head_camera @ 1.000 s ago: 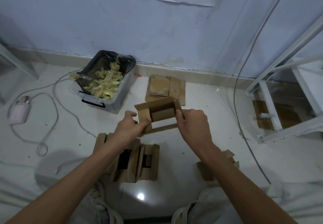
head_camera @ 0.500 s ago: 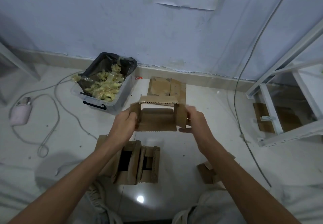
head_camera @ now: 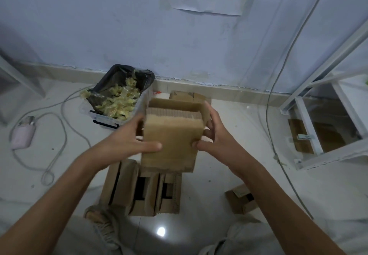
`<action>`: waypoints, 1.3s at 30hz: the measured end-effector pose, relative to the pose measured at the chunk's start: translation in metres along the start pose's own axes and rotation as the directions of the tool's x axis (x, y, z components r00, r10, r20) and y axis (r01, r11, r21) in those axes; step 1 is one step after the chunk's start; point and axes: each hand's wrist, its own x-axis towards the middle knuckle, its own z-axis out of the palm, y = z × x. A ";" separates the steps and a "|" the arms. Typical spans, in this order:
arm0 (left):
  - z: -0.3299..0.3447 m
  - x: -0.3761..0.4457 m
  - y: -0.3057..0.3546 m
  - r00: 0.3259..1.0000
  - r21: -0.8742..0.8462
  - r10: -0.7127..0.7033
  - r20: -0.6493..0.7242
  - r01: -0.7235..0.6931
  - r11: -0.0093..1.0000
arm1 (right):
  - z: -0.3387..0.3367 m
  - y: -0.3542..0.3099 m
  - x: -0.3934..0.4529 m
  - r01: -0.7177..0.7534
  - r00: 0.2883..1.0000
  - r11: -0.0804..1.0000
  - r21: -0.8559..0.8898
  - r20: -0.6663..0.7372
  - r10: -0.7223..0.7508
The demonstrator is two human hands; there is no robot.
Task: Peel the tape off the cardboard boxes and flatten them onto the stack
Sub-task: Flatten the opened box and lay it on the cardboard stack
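Note:
I hold a brown cardboard box [head_camera: 173,141] in the air at the centre, folded nearly flat, its broad face turned toward me. My left hand [head_camera: 129,141] grips its left edge, thumb across the front face. My right hand [head_camera: 213,135] grips the right edge, thumb on the front and fingers behind. Behind the box, at the wall, lies the stack of flattened cardboard [head_camera: 189,95], mostly hidden. A row of several small boxes [head_camera: 143,187] stands on the floor just below my hands. One more small box [head_camera: 241,197] lies at the lower right.
A clear plastic bin lined with a black bag [head_camera: 117,97] holds crumpled yellowish tape, left of the box. A pink charger [head_camera: 23,134] with a looping white cable lies far left. A white metal shelf frame [head_camera: 322,115] stands at right; a cable [head_camera: 278,95] runs down the wall.
The box was open like a tube and held by its ends. It has since been turned and pressed nearly flat, and raised closer to me. The view has tilted up.

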 end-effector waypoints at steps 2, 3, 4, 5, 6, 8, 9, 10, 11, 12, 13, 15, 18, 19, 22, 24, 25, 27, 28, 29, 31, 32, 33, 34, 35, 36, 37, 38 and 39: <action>0.016 0.005 -0.003 0.991 0.182 0.103 -0.089 -0.086 0.980 | 0.005 -0.001 -0.002 0.076 0.991 0.978 -0.196 -0.093 -0.095; 0.019 0.007 -0.005 0.982 0.219 0.140 -0.123 -0.111 0.969 | 0.005 0.000 -0.001 0.110 0.970 0.939 -0.326 -0.173 -0.173; 0.019 0.008 -0.005 0.974 0.245 0.167 -0.153 -0.127 0.961 | 0.006 0.000 -0.001 0.141 0.937 0.879 -0.455 -0.226 -0.267; 0.017 0.009 -0.007 0.966 0.273 0.190 -0.174 -0.138 0.952 | 0.006 0.000 0.000 0.170 0.903 0.803 -0.571 -0.235 -0.359; 0.015 0.010 -0.009 0.961 0.303 0.209 -0.180 -0.148 0.942 | 0.007 -0.001 0.000 0.197 0.878 0.724 -0.661 -0.210 -0.430; 0.016 0.010 -0.011 0.954 0.360 0.242 -0.176 -0.166 0.918 | 0.011 -0.003 0.000 0.219 0.860 0.598 -0.771 -0.137 -0.491; 0.017 0.011 -0.013 0.951 0.391 0.258 -0.170 -0.175 0.904 | 0.014 -0.003 0.000 0.215 0.863 0.561 -0.800 -0.113 -0.492; 0.018 0.012 -0.014 0.947 0.420 0.276 -0.164 -0.186 0.888 | 0.015 -0.002 -0.001 0.203 0.868 0.541 -0.816 -0.105 -0.485; 0.019 0.013 -0.015 0.943 0.445 0.292 -0.159 -0.195 0.874 | 0.017 -0.002 -0.001 0.189 0.871 0.533 -0.824 -0.109 -0.479; 0.019 0.014 -0.015 0.939 0.458 0.305 -0.159 -0.204 0.865 | 0.017 -0.002 -0.001 0.176 0.869 0.531 -0.829 -0.123 -0.480; 0.019 0.015 -0.016 0.937 0.456 0.309 -0.163 -0.206 0.866 | 0.018 -0.002 -0.001 0.163 0.859 0.532 -0.831 -0.146 -0.490; 0.019 0.016 -0.016 0.938 0.416 0.290 -0.192 -0.189 0.889 | 0.019 -0.004 -0.001 0.147 0.827 0.541 -0.828 -0.197 -0.527; 0.021 0.017 -0.019 0.944 0.368 0.260 -0.205 -0.172 0.914 | 0.020 -0.003 -0.001 0.160 0.827 0.534 -0.830 -0.183 -0.532; 0.022 0.017 -0.019 0.944 0.371 0.266 -0.197 -0.180 0.911 | 0.021 -0.002 -0.001 0.159 0.842 0.534 -0.830 -0.168 -0.513; 0.023 0.018 -0.018 0.940 0.391 0.289 -0.180 -0.201 0.898 | 0.021 0.000 0.001 0.130 0.871 0.578 -0.805 -0.187 -0.455; 0.023 0.017 -0.017 0.941 0.386 0.284 -0.185 -0.196 0.902 | 0.020 -0.001 0.001 0.133 0.873 0.594 -0.793 -0.190 -0.449; 0.024 0.016 -0.016 0.942 0.383 0.278 -0.186 -0.191 0.904 | 0.019 -0.001 0.002 0.136 0.877 0.586 -0.799 -0.178 -0.446; 0.025 0.015 -0.015 0.945 0.374 0.262 -0.194 -0.176 0.911 | 0.017 0.000 0.002 0.147 0.884 0.581 -0.801 -0.157 -0.440; 0.025 0.015 -0.015 0.943 0.353 0.250 -0.219 -0.162 0.921 | 0.016 0.000 0.002 0.162 0.878 0.593 -0.789 -0.158 -0.451; 0.024 0.015 -0.016 0.937 0.313 0.229 -0.263 -0.142 0.939 | 0.015 0.000 0.002 0.184 0.864 0.610 -0.770 -0.170 -0.475; 0.020 0.016 -0.019 0.921 0.216 0.169 -0.350 -0.096 0.972 | 0.015 -0.001 0.000 0.232 0.828 0.636 -0.736 -0.195 -0.527; 0.018 0.017 -0.021 0.918 0.189 0.146 -0.368 -0.080 0.979 | 0.016 -0.003 -0.001 0.250 0.819 0.639 -0.727 -0.193 -0.540; 0.017 0.017 -0.023 0.921 0.175 0.133 -0.367 -0.072 0.982 | 0.017 -0.004 -0.001 0.259 0.816 0.635 -0.728 -0.186 -0.547; 0.017 0.017 -0.025 0.926 0.170 0.127 -0.355 -0.069 0.983 | 0.018 -0.005 0.000 0.257 0.817 0.628 -0.735 -0.182 -0.547; 0.019 0.017 -0.027 0.934 0.168 0.125 -0.336 -0.071 0.983 | 0.018 -0.005 0.001 0.243 0.821 0.625 -0.742 -0.186 -0.540; 0.021 0.017 -0.028 0.941 0.176 0.129 -0.313 -0.076 0.981 | 0.017 -0.004 0.003 0.228 0.827 0.627 -0.745 -0.192 -0.528; 0.023 0.016 -0.029 0.948 0.191 0.137 -0.286 -0.084 0.978 | 0.015 -0.004 0.006 0.205 0.842 0.635 -0.745 -0.196 -0.502; 0.025 0.016 -0.029 0.956 0.214 0.151 -0.250 -0.098 0.972 | 0.013 -0.004 0.008 0.177 0.866 0.648 -0.741 -0.196 -0.461; 0.026 0.015 -0.030 0.963 0.243 0.169 -0.208 -0.117 0.963 | 0.011 -0.006 0.011 0.143 0.894 0.664 -0.734 -0.192 -0.405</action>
